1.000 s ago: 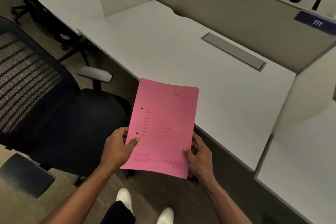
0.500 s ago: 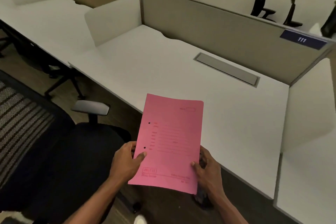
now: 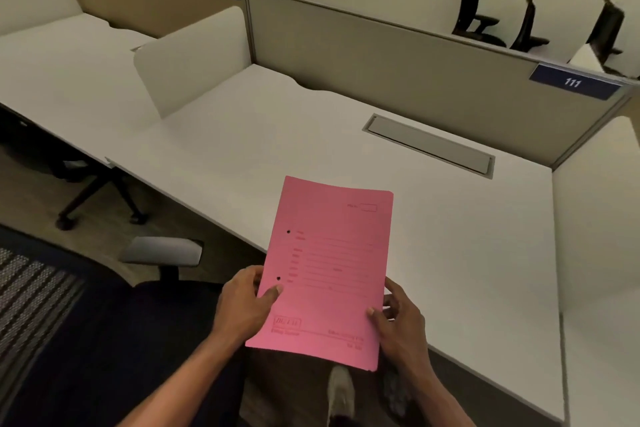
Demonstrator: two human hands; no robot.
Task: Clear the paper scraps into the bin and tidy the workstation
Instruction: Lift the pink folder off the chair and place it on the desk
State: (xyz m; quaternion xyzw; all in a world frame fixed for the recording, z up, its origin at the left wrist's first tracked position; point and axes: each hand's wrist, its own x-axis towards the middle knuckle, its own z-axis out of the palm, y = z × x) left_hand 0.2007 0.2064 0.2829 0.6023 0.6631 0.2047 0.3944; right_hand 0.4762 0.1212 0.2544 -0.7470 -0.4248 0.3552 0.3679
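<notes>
Between left hand (image 3: 242, 305) and right hand (image 3: 403, 326): pink folder (image 3: 329, 267).

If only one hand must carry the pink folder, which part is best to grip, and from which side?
Probably the punched left edge of the pink folder, likely its spine, where the left hand pinches now. Come from the left, thumb on top. The right edge looks open where the right hand holds it.

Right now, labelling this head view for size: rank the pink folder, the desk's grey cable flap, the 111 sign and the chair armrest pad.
1. pink folder, nearest
2. grey cable flap
3. 111 sign and chair armrest pad: alike, unranked
</notes>
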